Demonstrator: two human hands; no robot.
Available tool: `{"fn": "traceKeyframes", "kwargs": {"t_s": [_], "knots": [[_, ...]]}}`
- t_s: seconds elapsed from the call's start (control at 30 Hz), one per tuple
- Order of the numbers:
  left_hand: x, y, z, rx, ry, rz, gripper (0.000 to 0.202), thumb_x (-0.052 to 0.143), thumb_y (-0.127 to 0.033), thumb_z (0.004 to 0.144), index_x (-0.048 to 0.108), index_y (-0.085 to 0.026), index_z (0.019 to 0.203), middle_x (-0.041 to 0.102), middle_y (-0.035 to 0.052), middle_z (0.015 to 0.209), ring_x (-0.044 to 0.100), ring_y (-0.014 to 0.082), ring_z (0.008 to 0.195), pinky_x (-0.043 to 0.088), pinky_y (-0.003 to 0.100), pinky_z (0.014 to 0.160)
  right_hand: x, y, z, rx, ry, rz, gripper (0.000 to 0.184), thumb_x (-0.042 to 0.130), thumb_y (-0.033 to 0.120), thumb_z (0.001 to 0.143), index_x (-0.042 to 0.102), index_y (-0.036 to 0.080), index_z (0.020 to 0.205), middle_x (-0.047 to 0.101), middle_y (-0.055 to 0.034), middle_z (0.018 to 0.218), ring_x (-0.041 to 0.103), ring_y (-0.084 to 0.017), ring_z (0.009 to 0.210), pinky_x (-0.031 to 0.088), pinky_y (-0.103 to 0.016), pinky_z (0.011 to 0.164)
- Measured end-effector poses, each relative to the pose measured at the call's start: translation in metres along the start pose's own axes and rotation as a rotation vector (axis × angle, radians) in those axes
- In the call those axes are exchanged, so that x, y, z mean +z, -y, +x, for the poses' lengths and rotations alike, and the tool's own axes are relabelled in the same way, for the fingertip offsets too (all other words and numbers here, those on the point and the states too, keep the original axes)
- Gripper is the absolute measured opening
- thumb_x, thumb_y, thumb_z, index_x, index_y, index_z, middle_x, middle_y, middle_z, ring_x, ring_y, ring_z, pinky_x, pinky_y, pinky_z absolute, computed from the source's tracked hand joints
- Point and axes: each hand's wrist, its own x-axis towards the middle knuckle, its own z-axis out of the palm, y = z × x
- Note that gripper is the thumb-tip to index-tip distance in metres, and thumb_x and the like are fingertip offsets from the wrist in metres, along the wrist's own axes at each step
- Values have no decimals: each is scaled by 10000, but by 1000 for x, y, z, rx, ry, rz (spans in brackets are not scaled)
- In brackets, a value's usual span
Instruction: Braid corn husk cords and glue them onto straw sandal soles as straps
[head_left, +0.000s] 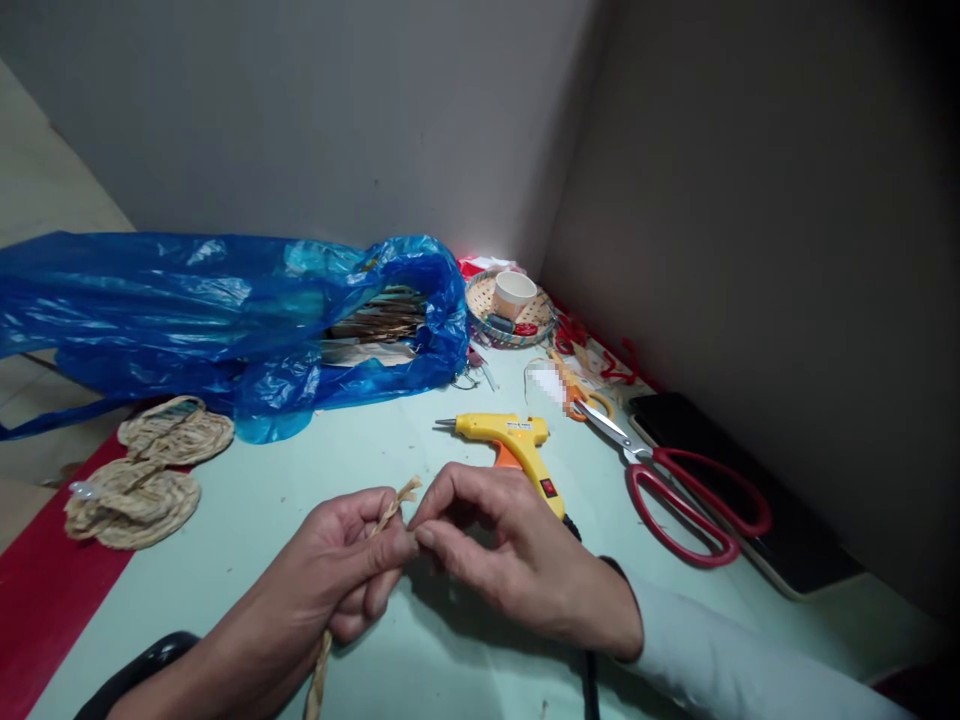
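A twisted straw cord (318, 670) runs through my left hand (341, 565), which is closed around it. The cord's tip sticks up past the thumb, and its tail hangs below the palm. Thumb and forefinger of my right hand (510, 550) are pinched together right by the left thumb tip; whatever lies between them is too small to make out. Just behind the right hand, a yellow hot glue gun (499, 428) rests on its side with its nozzle toward the left. To the left lie two flat coiled straw pieces (176, 432), the nearer one with a clear clip-like bit on it.
A blue plastic bag (187, 300) holding dried straw lies at the back left. Red-handled scissors (682, 505) overlap a dark flat device (795, 540) on the right. Farther back are orange-handled scissors (574, 385) and a woven basket (480, 295) with a paper cup (514, 293). Walls close off the back and right.
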Motion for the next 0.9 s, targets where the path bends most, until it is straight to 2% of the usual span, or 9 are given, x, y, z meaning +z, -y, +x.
{"fn": "traceKeyframes", "kwargs": {"t_s": [0.07, 0.13, 0.33, 0.53, 0.7, 0.9], "knots": [[-3, 3, 2, -15, 13, -8, 331, 798, -447, 754, 582, -197, 757, 367, -133, 400, 115, 22, 370, 73, 189, 362, 2, 0, 0, -39, -37, -32, 83, 594, 125, 821, 597, 173, 753, 626, 5, 680, 550, -111, 601, 437, -226, 582], [-4, 6, 3, -33, 23, -12, 313, 797, -426, 756, 584, -197, 771, 366, -135, 396, 113, 22, 366, 64, 191, 361, 4, 1, 0, -20, -39, -7, 82, 581, 98, 778, 588, 168, 737, 621, 5, 672, 535, -104, 586, 436, -217, 566], [-1, 4, 2, -47, -28, 17, 298, 790, -401, 760, 572, -197, 740, 404, -121, 415, 147, 32, 381, 95, 190, 367, 3, 2, 3, 191, -37, 148, 78, 600, 115, 743, 557, 168, 708, 528, 45, 618, 451, -78, 562, 371, -182, 509], [3, 1, 4, -49, -104, 41, 360, 808, -431, 724, 527, -209, 687, 416, -119, 408, 152, 31, 381, 138, 177, 363, 7, -4, 4, 382, 10, 540, 134, 640, 111, 699, 534, 180, 745, 559, 82, 545, 496, -57, 427, 385, -167, 442], [1, 3, 4, -55, -162, 87, 438, 805, -540, 684, 519, -209, 665, 423, -113, 385, 185, 25, 354, 172, 164, 349, 10, -8, 6, 396, 20, 683, 218, 748, 192, 702, 533, 176, 731, 592, 77, 516, 520, -53, 370, 389, -147, 403], [8, -3, -3, 16, -246, 127, 367, 866, -384, 590, 556, -186, 591, 467, -90, 379, 291, 21, 316, 221, 137, 334, 13, -18, 7, 424, 49, 767, 286, 795, 280, 680, 539, 174, 751, 608, 59, 529, 566, -79, 391, 404, -151, 395]]}}
